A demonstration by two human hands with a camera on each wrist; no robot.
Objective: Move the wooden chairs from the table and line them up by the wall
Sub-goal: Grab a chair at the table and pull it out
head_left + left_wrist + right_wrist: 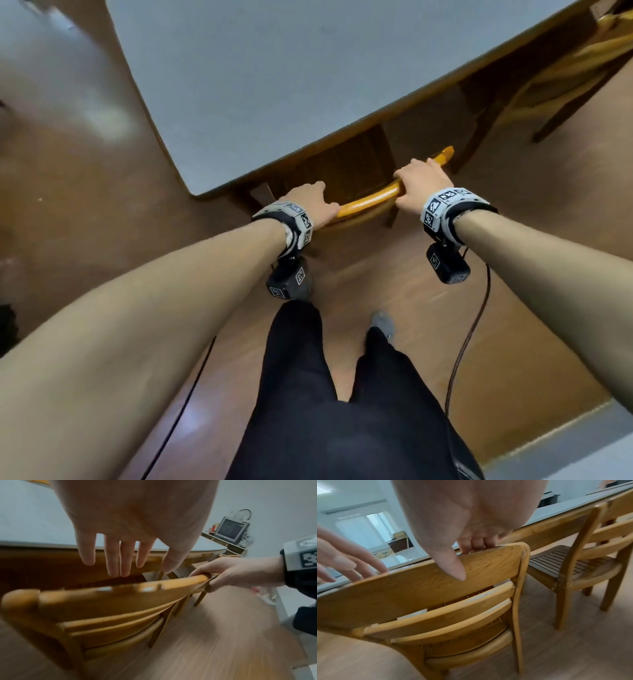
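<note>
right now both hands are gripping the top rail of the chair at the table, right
Not quite. Only the right hand grips the top rail of the chair; its fingers curl over the rail in the right wrist view. The left wrist view shows the left hand open, fingers straight above the rail, not gripping. The chair is at the table.

Grey marker-printed wristbands, black wrist cameras, black trousers, bare forearms.

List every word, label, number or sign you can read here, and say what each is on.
No readable words, brands or numbers.
Wristbands and wrist cameras: only black-and-white square code patterns, no letters.
Screen on the far shelf: dark and too small to read.
Chair and table: no markings show.
</note>
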